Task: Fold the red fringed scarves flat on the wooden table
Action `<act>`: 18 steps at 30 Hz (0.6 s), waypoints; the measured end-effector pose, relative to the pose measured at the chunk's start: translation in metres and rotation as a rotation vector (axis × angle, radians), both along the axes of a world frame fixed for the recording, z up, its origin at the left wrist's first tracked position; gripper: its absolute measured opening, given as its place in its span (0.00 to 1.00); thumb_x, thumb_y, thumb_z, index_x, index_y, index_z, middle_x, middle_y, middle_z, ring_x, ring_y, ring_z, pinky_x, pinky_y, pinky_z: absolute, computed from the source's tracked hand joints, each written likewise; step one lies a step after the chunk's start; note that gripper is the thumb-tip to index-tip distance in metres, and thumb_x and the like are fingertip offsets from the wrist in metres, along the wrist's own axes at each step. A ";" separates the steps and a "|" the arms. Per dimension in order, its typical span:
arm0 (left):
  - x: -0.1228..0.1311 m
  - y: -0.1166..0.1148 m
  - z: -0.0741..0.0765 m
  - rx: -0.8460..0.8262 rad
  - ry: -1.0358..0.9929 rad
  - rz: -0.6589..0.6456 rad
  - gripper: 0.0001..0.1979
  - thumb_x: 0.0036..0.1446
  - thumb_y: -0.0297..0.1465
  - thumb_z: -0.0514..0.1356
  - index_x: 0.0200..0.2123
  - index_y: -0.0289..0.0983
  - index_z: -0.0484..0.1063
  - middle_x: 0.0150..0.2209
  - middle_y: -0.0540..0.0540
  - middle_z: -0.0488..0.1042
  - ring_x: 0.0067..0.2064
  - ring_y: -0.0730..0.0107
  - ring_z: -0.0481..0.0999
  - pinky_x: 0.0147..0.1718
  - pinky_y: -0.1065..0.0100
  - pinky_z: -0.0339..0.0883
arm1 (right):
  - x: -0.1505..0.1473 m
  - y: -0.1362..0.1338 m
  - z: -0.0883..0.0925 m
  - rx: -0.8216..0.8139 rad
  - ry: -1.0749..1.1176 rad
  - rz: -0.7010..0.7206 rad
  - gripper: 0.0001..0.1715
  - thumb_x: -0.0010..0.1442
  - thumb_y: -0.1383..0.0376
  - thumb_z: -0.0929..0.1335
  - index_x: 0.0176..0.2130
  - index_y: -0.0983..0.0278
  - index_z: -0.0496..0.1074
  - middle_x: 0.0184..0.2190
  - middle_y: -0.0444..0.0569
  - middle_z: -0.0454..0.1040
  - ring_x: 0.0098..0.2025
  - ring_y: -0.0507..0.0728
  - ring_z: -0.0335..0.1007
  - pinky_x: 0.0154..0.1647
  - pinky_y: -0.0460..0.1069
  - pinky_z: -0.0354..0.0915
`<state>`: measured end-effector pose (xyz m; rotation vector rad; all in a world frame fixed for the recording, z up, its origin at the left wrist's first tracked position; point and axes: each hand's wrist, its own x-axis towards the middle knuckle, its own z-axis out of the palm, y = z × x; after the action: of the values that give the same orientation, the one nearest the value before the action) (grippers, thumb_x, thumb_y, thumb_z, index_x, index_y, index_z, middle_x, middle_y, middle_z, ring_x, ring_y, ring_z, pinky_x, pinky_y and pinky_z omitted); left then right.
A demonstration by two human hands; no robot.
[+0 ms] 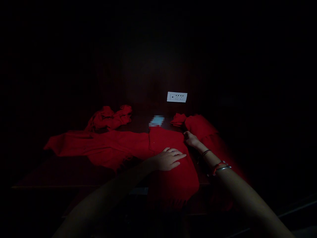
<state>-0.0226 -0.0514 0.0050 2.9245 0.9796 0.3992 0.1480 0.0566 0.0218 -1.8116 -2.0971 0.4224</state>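
A red fringed cloth (106,145) lies spread across a dark table (61,172), with one folded part hanging over the near edge. My left hand (168,159) rests flat on that folded part, fingers stretched out, a ring on one finger. My right hand (191,138) is closed in a pinch on the cloth's right edge. Bracelets circle my right wrist.
A crumpled red cloth (110,118) sits at the back left and another red bundle (198,125) at the back right. A white socket plate (176,97) is on the dark wall behind. A small blurred pale-blue object (157,121) lies mid-table. The room is very dark.
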 end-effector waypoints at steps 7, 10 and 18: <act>0.002 0.001 -0.002 -0.051 0.070 0.015 0.24 0.56 0.40 0.41 0.56 0.43 0.43 0.57 0.51 0.48 0.56 0.55 0.43 0.50 0.49 0.39 | 0.002 -0.025 -0.001 -0.013 -0.001 0.035 0.31 0.44 0.73 0.64 0.49 0.66 0.54 0.43 0.53 0.65 0.42 0.55 0.63 0.37 0.44 0.58; 0.003 0.001 -0.002 -0.080 0.052 0.016 0.23 0.57 0.38 0.41 0.56 0.45 0.43 0.57 0.54 0.48 0.56 0.53 0.43 0.49 0.47 0.39 | 0.004 -0.029 0.001 -0.031 0.063 -0.015 0.29 0.45 0.73 0.63 0.48 0.65 0.55 0.43 0.51 0.65 0.43 0.54 0.62 0.38 0.43 0.58; -0.008 0.006 0.008 -0.075 0.033 -0.022 0.19 0.58 0.35 0.41 0.53 0.45 0.52 0.54 0.54 0.54 0.55 0.66 0.48 0.52 0.60 0.38 | -0.001 -0.038 0.002 -0.061 0.034 0.035 0.35 0.42 0.70 0.66 0.50 0.65 0.53 0.42 0.52 0.65 0.41 0.55 0.63 0.37 0.45 0.58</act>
<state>-0.0309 -0.0458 0.0132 2.8811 0.9433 0.3080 0.1467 0.0186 0.0235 -1.7905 -2.1182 0.5281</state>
